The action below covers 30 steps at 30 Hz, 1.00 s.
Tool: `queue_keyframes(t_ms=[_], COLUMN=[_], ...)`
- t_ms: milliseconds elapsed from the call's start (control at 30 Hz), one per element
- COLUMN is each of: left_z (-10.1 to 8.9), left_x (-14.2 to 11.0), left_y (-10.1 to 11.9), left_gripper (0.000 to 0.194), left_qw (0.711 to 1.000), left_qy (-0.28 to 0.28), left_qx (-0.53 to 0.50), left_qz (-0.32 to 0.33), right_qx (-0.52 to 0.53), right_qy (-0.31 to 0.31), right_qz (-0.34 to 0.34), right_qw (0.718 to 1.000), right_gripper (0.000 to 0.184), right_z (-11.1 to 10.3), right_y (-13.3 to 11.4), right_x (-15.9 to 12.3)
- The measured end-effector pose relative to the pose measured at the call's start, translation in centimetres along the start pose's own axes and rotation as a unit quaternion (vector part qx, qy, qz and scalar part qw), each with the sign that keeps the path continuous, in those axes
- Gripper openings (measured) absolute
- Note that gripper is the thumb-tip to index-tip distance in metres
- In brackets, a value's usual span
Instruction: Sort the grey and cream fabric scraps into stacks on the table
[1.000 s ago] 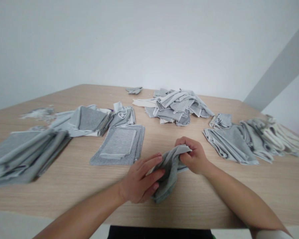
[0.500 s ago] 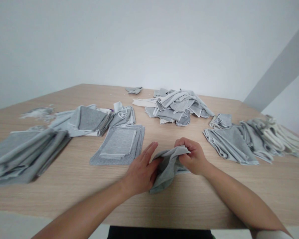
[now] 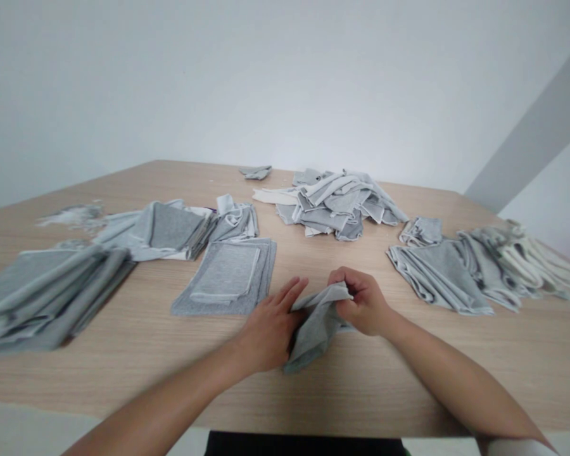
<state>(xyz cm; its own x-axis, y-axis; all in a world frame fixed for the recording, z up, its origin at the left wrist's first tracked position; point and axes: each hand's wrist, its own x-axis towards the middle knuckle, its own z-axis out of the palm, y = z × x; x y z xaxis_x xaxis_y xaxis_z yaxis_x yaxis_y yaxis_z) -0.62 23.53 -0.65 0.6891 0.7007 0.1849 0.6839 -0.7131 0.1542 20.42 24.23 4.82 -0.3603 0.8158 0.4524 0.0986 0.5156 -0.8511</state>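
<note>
**Right hand [image 3: 365, 305] grips a grey cloth [image 3: 317, 330] near the front of the table**

The right hand is closed on the upper corner of the grey cloth, pinching it between thumb and fingers. The left hand [image 3: 268, 334] touches its other side with two fingers stretched; the remaining fingers are hidden by the fabric, so I cannot tell if they grip. The cloth hangs in folds just above or on the wooden table [image 3: 171, 380]; I cannot tell which.

Next, the table carries a folded stack [image 3: 42, 304] at the left, a flat stack [image 3: 223, 278] beside the left hand, with a smaller piece on top, and a row of folded pieces [image 3: 449, 272] at the right. Behind are a pale folded bundle [image 3: 171, 228] and white scraps [image 3: 76, 216]. Farther lies a loose heap [image 3: 337, 202], then one small piece [image 3: 255, 172] near the wall [image 3: 285, 82].
</note>
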Motion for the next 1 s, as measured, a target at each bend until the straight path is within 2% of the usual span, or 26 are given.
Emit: queue_keyframes(t_ms=[167, 367, 500, 667, 833, 1000], left_z=[0.1, -1.0, -1.3, -0.3, 0.8, 0.8], left_x=[0.0, -0.3, -0.4, -0.6, -0.9, -1.0], left_y=[0.0, 0.1, 0.3, 0.1, -0.5, -0.7], left_gripper=[0.046, 0.029, 0.018, 0.027, 0.026, 0.020], left_qw=[0.999, 0.995, 0.996, 0.996, 0.985, 0.966], left_qy=[-0.006, 0.047, 0.053, 0.062, 0.142, 0.208], left_qx=[-0.024, -0.088, -0.069, -0.060, -0.097, -0.131], left_qz=[-0.031, -0.002, -0.008, 0.001, 0.035, 0.084], right_qx=[-0.016, -0.010, -0.013, -0.025, -0.051, -0.062], right_qy=[0.016, 0.025, 0.033, 0.023, 0.056, 0.076], right_qz=[0.010, 0.023, 0.029, 0.027, 0.020, 0.021], right_qw=[1.000, 0.999, 0.999, 0.999, 0.997, 0.995], right_gripper=[0.013, 0.012, 0.012, 0.012, 0.011, 0.008], right_z=[0.0, -0.4, -0.5, -0.6, -1.1, -1.7], right_y=[-0.2, -0.5, -0.6, -0.3, -0.5, -0.6], right_x=[0.1, 0.2, 0.2, 0.3, 0.6, 0.9])
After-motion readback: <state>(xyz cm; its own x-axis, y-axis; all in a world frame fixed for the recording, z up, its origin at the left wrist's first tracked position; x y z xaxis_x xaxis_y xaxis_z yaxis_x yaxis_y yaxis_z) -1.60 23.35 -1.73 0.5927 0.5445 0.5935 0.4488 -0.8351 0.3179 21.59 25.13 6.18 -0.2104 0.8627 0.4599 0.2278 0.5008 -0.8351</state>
